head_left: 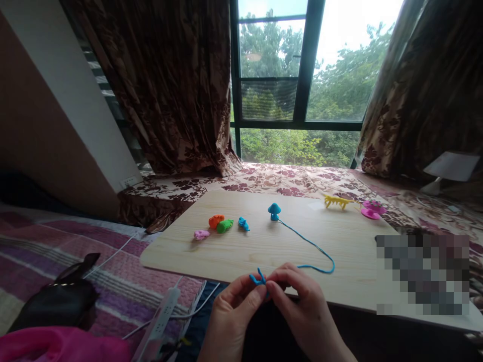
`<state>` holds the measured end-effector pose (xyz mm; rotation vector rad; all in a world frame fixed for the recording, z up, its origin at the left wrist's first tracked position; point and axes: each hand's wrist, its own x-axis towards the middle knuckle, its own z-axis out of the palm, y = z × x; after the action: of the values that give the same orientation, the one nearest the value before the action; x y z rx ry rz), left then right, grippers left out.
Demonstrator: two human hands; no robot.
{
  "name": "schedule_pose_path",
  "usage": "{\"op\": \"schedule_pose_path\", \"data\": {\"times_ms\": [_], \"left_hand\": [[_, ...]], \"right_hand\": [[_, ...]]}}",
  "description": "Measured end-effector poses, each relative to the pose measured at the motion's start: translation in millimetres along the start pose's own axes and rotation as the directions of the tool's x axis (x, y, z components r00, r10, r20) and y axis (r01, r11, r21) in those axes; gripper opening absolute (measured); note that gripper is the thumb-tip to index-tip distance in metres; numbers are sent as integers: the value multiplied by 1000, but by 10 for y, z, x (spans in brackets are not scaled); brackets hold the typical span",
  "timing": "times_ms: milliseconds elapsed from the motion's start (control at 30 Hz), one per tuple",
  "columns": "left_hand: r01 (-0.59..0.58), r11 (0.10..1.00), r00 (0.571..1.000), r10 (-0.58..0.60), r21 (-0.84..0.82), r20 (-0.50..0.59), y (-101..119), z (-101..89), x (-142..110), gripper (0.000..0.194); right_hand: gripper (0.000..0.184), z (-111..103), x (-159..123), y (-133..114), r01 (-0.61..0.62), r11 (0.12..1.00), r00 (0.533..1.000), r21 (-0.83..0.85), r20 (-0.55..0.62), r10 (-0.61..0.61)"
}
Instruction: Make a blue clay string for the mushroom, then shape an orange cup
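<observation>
We read no text, label, brand, number or sign in this view. We checked the power strip and the wall socket (both too small to show any marking); the pixelated patch at right permits no reading.

Left hand and right hand up at the table's near edge, fingertips close together. Both in a thumb-and-index pinch, fingers curled (other fingers mostly hidden). Bare wrists sit on the wearer's side of the table, angled inward; left thumb points away, toward the table.
</observation>
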<state>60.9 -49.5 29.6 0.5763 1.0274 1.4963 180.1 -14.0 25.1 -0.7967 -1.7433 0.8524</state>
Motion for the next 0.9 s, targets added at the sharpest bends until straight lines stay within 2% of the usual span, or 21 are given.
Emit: {"op": "schedule_pose_path", "data": {"times_ms": [167, 367, 533, 733, 900], "left_hand": [[-23, 1000, 1000, 23, 4, -7, -72, -53, 21, 27], [-29, 996, 998, 24, 84, 60, -107, -82, 31, 24], [-40, 991, 999, 37, 129, 25, -67, -59, 16, 26], [-32, 991, 999, 34, 133, -15, -25, -55, -10, 21], [-28, 986, 1000, 30, 166, -10, -57, -81, -33, 25]], "right_hand": [[11, -78, -39, -19, -49, 999, 998, 21, 42, 48], [10, -167, -58, -69, -74, 994, 987, 80, 150, 61], [9, -108, -58, -51, -57, 997, 994, 49, 101, 52], [10, -61, -72, 14, -105, 992, 994, 67, 39, 102], [9, -117, -17, -23, -56, 995, 998, 85, 36, 53]]}}
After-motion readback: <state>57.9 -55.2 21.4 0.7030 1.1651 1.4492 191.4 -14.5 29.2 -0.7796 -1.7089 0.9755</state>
